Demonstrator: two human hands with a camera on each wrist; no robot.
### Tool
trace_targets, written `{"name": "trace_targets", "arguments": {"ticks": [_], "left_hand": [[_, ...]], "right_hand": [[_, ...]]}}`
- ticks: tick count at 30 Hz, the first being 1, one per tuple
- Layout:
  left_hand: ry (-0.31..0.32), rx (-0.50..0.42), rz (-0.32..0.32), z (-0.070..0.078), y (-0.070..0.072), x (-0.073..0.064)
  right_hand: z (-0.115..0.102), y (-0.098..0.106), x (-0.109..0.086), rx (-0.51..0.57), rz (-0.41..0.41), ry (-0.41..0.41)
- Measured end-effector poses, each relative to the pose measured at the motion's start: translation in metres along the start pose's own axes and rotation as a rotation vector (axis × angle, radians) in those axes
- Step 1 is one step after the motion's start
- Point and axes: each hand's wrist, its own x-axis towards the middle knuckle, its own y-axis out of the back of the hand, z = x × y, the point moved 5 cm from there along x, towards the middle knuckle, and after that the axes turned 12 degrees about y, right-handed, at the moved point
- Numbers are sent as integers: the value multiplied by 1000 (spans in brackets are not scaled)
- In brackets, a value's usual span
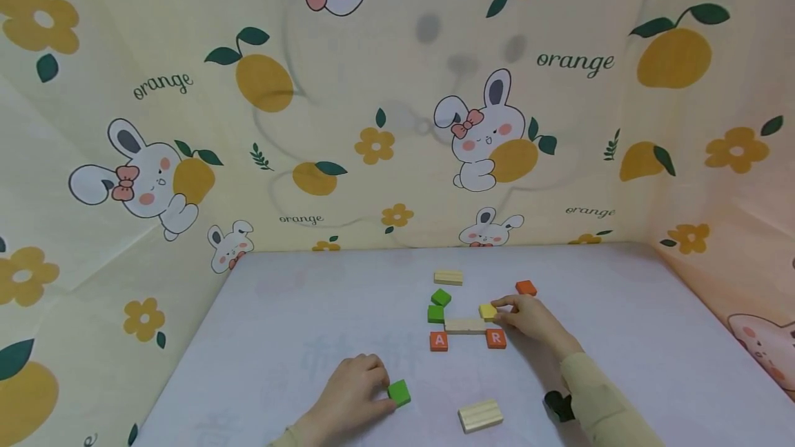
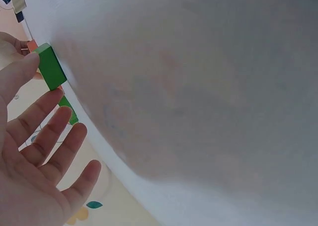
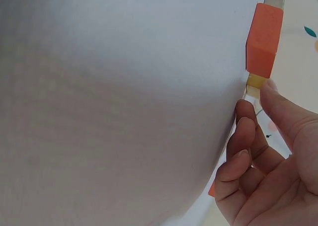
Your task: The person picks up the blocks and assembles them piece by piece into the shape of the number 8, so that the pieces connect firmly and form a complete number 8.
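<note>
1. Nearest you: grooved pale wooden block point(image 1: 481, 416), untouched, at 6 o'clock from the flat pale wooden plank point(image 1: 464, 326).
2. Your left hand point(image 1: 357, 392), 8 o'clock: thumb and index pinch a bright-green painted block point(image 1: 399, 393); other fingers spread.
3. Your right hand point(image 1: 531, 319), 3 o'clock: looks like a thumb-and-finger pinch on the yellow painted block point(image 1: 487, 312), which is at 2 o'clock, just beside the plank; can't tell if they touch.
4. Neighbours: orange-red "A" block point(image 1: 439, 341) at 8, orange-red "R" block point(image 1: 495, 339) at 4.
5. Handling, my guess: light, rigid, not fragile, painted faces slightly slick. Take opposite side faces, squeeze lightly; neighbours probably nudge easily.
</note>
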Motion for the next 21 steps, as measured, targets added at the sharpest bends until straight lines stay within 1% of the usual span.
{"name": "trace_targets", "arguments": {"ticks": [4,8,13,21], "left_hand": [[-28,31,35,6,2,2],[-35,66,52,11,1,7],[-27,93,27,18,-4,18],[-49,136,19,39,-9,35]], "right_hand": [[1,0,0,-7,-3,-4],[1,-1,0,-7,-2,-1],[2,-1,1,-1,-7,-9],[4,-2,1,-6,-6,-20]]}}
